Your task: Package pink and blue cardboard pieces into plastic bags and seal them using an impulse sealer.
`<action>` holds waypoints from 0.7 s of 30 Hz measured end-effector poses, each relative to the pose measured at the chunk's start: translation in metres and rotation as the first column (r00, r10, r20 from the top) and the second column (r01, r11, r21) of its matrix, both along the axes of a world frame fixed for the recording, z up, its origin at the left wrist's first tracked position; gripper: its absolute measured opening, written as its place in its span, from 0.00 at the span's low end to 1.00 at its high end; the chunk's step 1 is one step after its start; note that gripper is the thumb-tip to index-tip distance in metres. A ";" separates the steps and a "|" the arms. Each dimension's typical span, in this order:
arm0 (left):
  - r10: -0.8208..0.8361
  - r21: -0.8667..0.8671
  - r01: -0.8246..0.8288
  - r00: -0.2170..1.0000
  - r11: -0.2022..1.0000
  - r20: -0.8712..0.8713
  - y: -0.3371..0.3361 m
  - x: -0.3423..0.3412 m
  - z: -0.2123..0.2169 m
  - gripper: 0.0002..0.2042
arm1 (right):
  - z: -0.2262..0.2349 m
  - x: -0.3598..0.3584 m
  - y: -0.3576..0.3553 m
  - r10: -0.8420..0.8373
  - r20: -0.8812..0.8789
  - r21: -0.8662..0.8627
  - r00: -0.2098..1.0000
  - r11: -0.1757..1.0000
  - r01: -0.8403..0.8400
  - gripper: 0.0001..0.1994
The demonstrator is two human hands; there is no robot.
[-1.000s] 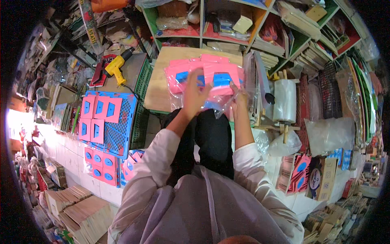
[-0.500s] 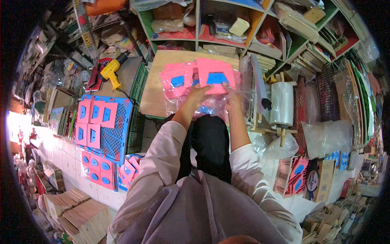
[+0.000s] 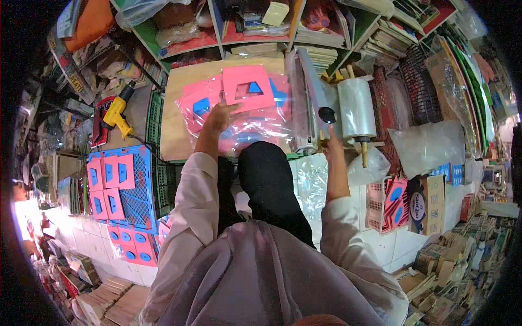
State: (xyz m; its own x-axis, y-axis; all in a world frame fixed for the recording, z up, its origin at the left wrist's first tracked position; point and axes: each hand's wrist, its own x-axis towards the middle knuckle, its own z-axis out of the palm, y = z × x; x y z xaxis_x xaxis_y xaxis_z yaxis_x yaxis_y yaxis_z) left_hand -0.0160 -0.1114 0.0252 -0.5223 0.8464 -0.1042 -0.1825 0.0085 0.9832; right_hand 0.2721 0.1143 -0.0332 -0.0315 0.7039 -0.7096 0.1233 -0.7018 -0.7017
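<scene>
On the wooden board [image 3: 174, 117] in front of me lies a pile of pink trapezoid-cutout boards with blue pieces, under clear plastic [image 3: 255, 136]. The uppermost pink board [image 3: 247, 73] has a trapezoid opening showing pink and part of a blue shape. My left hand [image 3: 220, 117] lies at that board's lower left corner, thumb and fingers spread over it. My right hand [image 3: 334, 148] is off the pile, just below the round black knob [image 3: 327, 114] on the grey arm of a long sealer-like device [image 3: 311, 81]. Its index finger points up toward the knob; contact is unclear.
A roll of clear plastic [image 3: 356, 108] stands right of the device. At left, a yellow heat-gun-like tool [image 3: 117, 117] lies above a blue crate [image 3: 138, 190] with pink boards. Shelves [image 3: 255, 38] are behind the board. A basket [image 3: 375, 206] of pink pieces sits at right.
My right hand has let go of the pink board and moved right to the knob. The board's opening, filled with blue before, now shows mostly pink. The view has shifted.
</scene>
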 end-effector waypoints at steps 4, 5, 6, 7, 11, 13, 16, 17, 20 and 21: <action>-0.114 0.038 0.126 0.969 0.991 -0.221 -0.001 -0.006 -0.011 0.20 | -0.038 -0.014 0.038 -0.044 -0.267 0.061 0.963 0.996 0.062 0.30; -0.100 0.024 0.106 0.979 0.994 -0.179 -0.001 -0.006 -0.014 0.20 | -0.040 -0.011 0.044 -0.080 -0.356 0.106 0.931 0.986 0.125 0.31; -0.104 0.021 0.108 0.984 0.994 -0.142 0.000 -0.007 -0.016 0.19 | -0.040 -0.008 0.049 -0.110 -0.443 0.144 0.890 0.971 0.191 0.32; -0.107 0.019 0.110 0.989 0.994 -0.105 0.001 -0.007 -0.019 0.19 | -0.037 -0.001 0.054 -0.158 -0.472 0.164 0.868 0.951 0.262 0.32; -0.123 0.163 0.070 0.931 0.984 0.343 0.023 0.006 -0.025 0.17 | -0.014 0.036 0.057 -0.307 -0.591 0.201 0.746 0.839 0.505 0.25; -0.111 0.186 0.017 0.855 0.982 0.507 0.045 0.020 -0.029 0.17 | -0.004 0.056 0.059 -0.247 -0.614 0.236 0.749 0.848 0.474 0.22; -0.078 0.123 0.019 0.867 0.992 0.491 0.069 0.036 -0.031 0.17 | -0.006 0.072 0.067 -0.227 -0.571 0.315 0.789 0.827 0.466 0.17; -0.076 0.120 0.018 0.862 0.993 0.500 0.075 0.040 -0.031 0.17 | -0.009 0.077 0.071 -0.195 -0.554 0.375 0.809 0.809 0.452 0.15; -0.032 0.062 0.002 0.868 0.998 0.495 0.081 0.045 -0.029 0.17 | -0.029 0.083 0.081 -0.055 -0.417 0.494 0.907 0.824 0.276 0.11; -0.014 0.038 -0.005 0.871 0.999 0.491 0.080 0.044 -0.027 0.17 | -0.033 0.085 0.083 0.011 -0.340 0.556 0.940 0.809 0.192 0.09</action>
State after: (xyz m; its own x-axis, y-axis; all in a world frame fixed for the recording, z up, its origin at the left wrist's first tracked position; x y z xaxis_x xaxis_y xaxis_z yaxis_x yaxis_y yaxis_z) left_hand 0.0284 -0.0318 -0.0019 -0.4081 0.8567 -0.3154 -0.6423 -0.0239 0.7661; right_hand 0.3568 0.1975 -0.0664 -0.0939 0.9863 -0.1359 -0.2162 -0.1535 -0.9642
